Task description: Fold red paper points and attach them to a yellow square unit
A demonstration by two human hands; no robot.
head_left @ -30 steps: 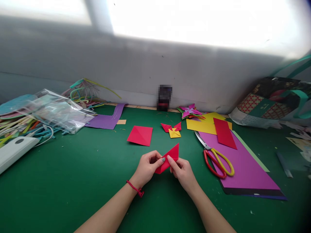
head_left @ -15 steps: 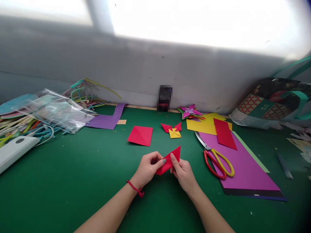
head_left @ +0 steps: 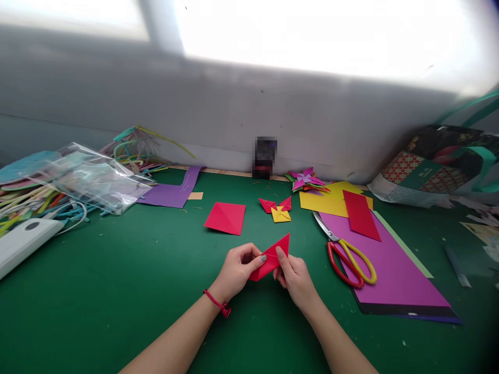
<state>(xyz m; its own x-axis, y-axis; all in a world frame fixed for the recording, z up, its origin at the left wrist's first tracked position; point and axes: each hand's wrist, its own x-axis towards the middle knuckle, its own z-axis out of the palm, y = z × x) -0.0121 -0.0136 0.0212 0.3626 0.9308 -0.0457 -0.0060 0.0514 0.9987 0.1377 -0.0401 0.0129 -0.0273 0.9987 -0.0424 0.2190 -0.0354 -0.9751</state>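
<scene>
A folded red paper [head_left: 268,264] is held between both hands above the green table, one pointed corner rising up to the right. My left hand [head_left: 238,267] pinches its left side between thumb and fingers. On its right part presses the thumb of my right hand [head_left: 293,275], with the fingers behind the paper and partly hidden. Beyond the hands lies a creased red paper square [head_left: 226,218]. To the right of that square is a small folded piece of red and yellow paper [head_left: 279,212].
Scissors [head_left: 346,257] with red and yellow handles lie on purple sheets [head_left: 397,275] at right. A red strip [head_left: 360,215], yellow paper [head_left: 323,202] and paper stars [head_left: 306,179] sit behind. At left are a plastic bag [head_left: 101,176] and a white device [head_left: 27,241].
My right thumb has slid slightly to the right along the folded red paper. My left hand and the things on the table look the same.
</scene>
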